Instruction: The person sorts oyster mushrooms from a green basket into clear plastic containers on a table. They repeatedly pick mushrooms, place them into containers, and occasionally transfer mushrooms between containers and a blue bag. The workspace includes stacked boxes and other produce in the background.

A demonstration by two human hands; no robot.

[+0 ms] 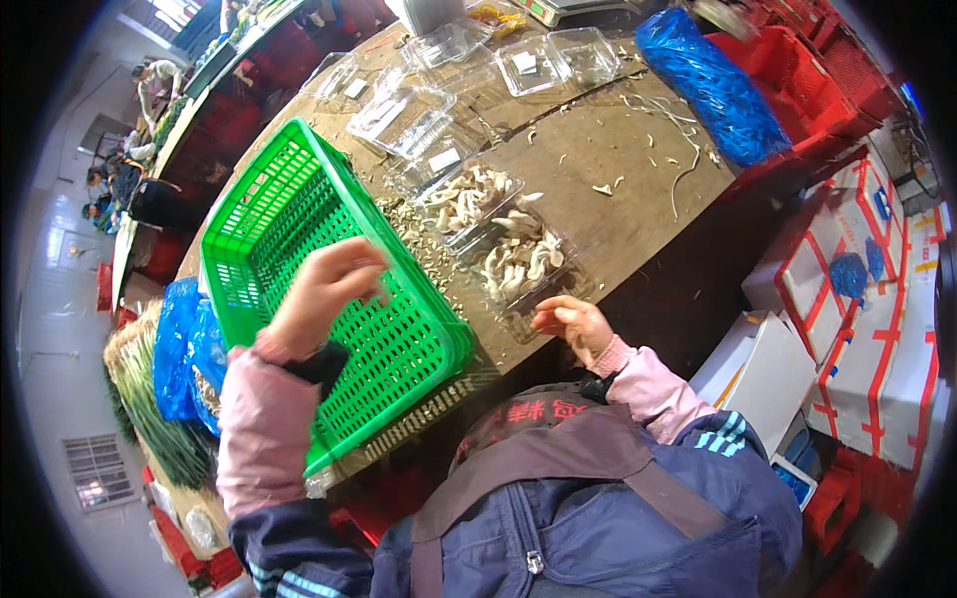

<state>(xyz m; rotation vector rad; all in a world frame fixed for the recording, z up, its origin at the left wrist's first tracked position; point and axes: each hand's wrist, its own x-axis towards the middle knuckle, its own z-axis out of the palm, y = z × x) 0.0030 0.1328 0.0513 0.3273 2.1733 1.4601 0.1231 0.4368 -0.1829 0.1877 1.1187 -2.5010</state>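
Note:
My left hand [329,288] is over the green plastic crate [441,329], blurred, with its fingers curled. Whether anything small is pinched in it I cannot tell. No mushrooms show inside the crate. My right hand [574,327] hovers at the table's front edge with loosely bent fingers and nothing visible in them. Just beyond it lies an open clear plastic clamshell box with pale mushrooms in both halves: a nearer heap [516,261] and a farther heap [467,198]. Mushroom scraps [430,258] are strewn between the crate and the box.
More clear clamshell boxes [407,119] lie open on the wooden table [598,149]. A blue plastic bundle [710,90] leans on a red crate [804,82] at right. White foam boxes [867,359] are stacked below. Spring onions [153,389] and blue bags [187,351] are at left.

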